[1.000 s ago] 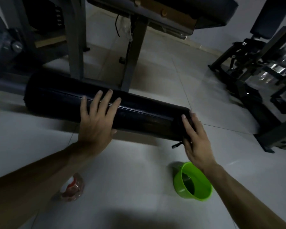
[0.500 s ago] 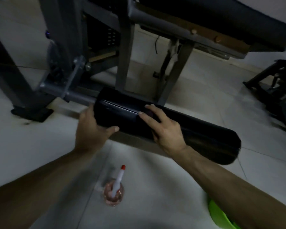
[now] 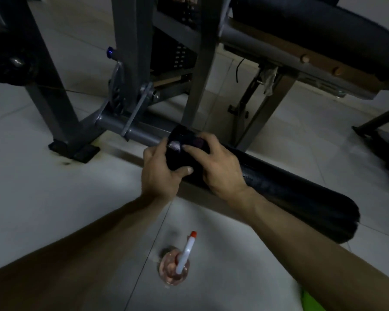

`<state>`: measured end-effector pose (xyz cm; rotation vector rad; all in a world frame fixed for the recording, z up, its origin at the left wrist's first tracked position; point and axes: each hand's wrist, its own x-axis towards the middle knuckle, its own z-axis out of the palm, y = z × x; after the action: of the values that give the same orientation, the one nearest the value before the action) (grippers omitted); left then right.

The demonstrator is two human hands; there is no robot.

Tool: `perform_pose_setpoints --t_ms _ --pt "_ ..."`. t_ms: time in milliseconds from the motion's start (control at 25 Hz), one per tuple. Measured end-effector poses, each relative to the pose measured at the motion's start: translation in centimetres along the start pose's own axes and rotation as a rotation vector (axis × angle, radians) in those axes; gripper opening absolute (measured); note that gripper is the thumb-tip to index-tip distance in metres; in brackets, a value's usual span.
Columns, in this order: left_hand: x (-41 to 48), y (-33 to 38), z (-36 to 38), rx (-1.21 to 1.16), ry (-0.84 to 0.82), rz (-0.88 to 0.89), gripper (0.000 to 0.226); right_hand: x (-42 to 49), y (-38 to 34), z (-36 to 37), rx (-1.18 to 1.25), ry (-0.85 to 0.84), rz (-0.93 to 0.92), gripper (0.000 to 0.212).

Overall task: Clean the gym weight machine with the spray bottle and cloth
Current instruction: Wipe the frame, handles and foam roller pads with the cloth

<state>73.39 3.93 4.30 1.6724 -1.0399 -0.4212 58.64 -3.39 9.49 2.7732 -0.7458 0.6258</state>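
Within the last second both hands have come together at the inner end of the black roller (image 3: 279,187), where it meets the grey bar (image 3: 139,133) of the machine (image 3: 130,52); a second ago they lay well apart, the left flat on the middle and the right at the free end. The left hand (image 3: 162,173) now grips the roller's end, thumb on the near side and fingers curled over the far edge. The right hand (image 3: 220,167) lies just beside it, fingers bent round the top of the roller, near a pale shiny patch. Whether a cloth is under those fingers cannot be told; something dark and faintly purple shows there, no more. The bottle (image 3: 177,263) stands on the floor (image 3: 54,187) near the person, below the hands, untouched as before. The green bowl (image 3: 310,301) has slid almost out at the bottom edge. To my mind the work has moved along the roller to its last stretch, with the frame still to do. No writing can be read: the bottle shows no label, and the pale marks on the weight stack (image 3: 180,55) are too small.
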Motion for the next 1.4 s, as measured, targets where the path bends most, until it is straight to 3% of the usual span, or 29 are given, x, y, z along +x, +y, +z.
perform_pose_setpoints --t_ms 240,520,640,840,960,1080,1240,1400 --pt "-1.1 3.0 1.9 0.052 0.034 -0.068 0.109 -11.5 7.2 -4.3 -0.123 0.01 0.093 0.049" --pt "-2.1 3.4 4.0 0.131 0.155 -0.079 0.111 -28.1 14.4 -11.2 -0.205 0.018 0.579 0.077" --pt "-2.0 3.4 4.6 0.117 0.158 -0.068 0.11 -29.4 14.7 -11.3 -0.159 0.078 0.674 0.077" --pt "-2.2 0.8 2.1 0.125 0.026 0.072 0.115 -20.3 10.3 -6.7 -0.012 0.13 0.465 0.057" --pt "-2.2 -1.0 0.4 0.062 -0.01 0.058 0.098 -12.9 6.3 -3.6 0.024 0.069 0.262 0.046" --pt "-2.1 -1.7 0.4 -0.032 0.001 0.025 0.083 -5.9 2.3 -0.6 0.049 0.058 0.116 0.048" --pt "-2.1 -1.9 0.5 -0.06 0.007 0.005 0.081 1.9 -2.7 2.0 0.088 0.045 0.023 0.052" --pt "-1.8 -1.1 0.5 -0.114 0.008 0.0 0.067 4.0 -3.5 2.5 0.065 0.012 -0.045 0.05"
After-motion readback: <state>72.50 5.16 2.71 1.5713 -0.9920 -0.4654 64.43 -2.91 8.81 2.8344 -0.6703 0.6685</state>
